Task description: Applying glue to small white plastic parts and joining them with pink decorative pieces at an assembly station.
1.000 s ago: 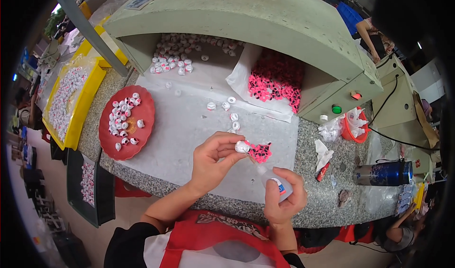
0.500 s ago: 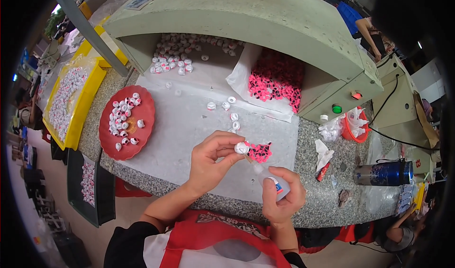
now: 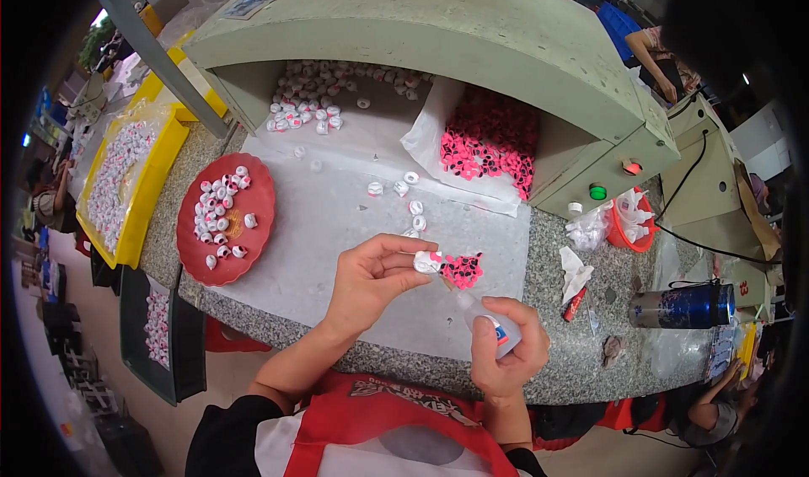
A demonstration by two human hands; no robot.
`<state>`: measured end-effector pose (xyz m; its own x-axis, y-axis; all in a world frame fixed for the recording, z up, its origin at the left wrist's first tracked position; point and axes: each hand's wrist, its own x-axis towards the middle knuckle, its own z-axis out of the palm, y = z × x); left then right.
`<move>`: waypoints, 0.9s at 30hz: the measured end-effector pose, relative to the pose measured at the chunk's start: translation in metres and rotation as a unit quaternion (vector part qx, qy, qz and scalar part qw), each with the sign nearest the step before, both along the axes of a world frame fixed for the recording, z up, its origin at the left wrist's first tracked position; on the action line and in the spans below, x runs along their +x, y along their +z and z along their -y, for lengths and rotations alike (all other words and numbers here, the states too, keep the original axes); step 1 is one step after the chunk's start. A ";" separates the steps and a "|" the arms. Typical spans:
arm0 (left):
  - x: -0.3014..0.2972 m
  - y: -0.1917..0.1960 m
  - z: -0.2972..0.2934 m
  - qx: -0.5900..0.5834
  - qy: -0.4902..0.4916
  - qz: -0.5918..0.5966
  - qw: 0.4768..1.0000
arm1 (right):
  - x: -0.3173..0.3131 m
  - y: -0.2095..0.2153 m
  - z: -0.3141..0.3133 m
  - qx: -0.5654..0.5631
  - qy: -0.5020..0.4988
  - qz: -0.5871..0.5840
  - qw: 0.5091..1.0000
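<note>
Between the thumb and fingers of my left hand (image 3: 368, 281) is a small white round piece (image 3: 426, 262) with a little pink on it. My right hand (image 3: 511, 351) is wrapped round a translucent squeeze bottle (image 3: 499, 315) with a blue and red label. The bottle is tilted so that its thin nozzle reaches up close to the white piece; I cannot tell whether they touch. Just right of the piece lies a small heap of pink and black bits (image 3: 463, 270) on a white sheet (image 3: 320, 216). Several more white pieces (image 3: 416, 208) lie on the sheet beyond my hands.
A red scalloped plate (image 3: 226, 266) with white pieces stands at left, beside a yellow tray (image 3: 160, 195) and a dark green bin (image 3: 187, 355). A grey-green metal box (image 3: 438, 34) spans the back, holding white pieces and pink bits. At right are a red cup (image 3: 622, 234) and a blue tumbler (image 3: 683, 307).
My right hand and the bottle have shifted slightly right, and the nozzle has moved a little with them. My left hand has moved slightly left, and the white piece has turned a little.
</note>
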<state>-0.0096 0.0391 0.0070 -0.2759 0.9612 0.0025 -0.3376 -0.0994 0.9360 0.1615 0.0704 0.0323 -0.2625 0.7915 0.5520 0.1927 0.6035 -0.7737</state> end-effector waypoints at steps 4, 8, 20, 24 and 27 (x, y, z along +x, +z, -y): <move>-0.002 -0.003 0.000 0.000 -0.008 0.027 1.000 | 0.000 0.000 0.000 0.004 -0.002 -0.005 1.000; -0.004 -0.003 0.001 -0.013 -0.010 0.041 0.999 | 0.002 -0.002 0.000 0.018 -0.007 0.000 1.000; -0.005 -0.004 0.002 -0.018 -0.004 0.039 0.999 | -0.001 0.003 0.000 -0.031 0.012 0.010 0.999; -0.012 -0.012 0.002 -0.026 0.014 0.016 0.999 | -0.004 -0.015 -0.034 -0.407 0.012 -0.160 0.899; -0.011 -0.011 0.002 -0.037 0.014 0.012 0.999 | -0.002 -0.082 -0.068 -0.438 0.055 -0.139 0.887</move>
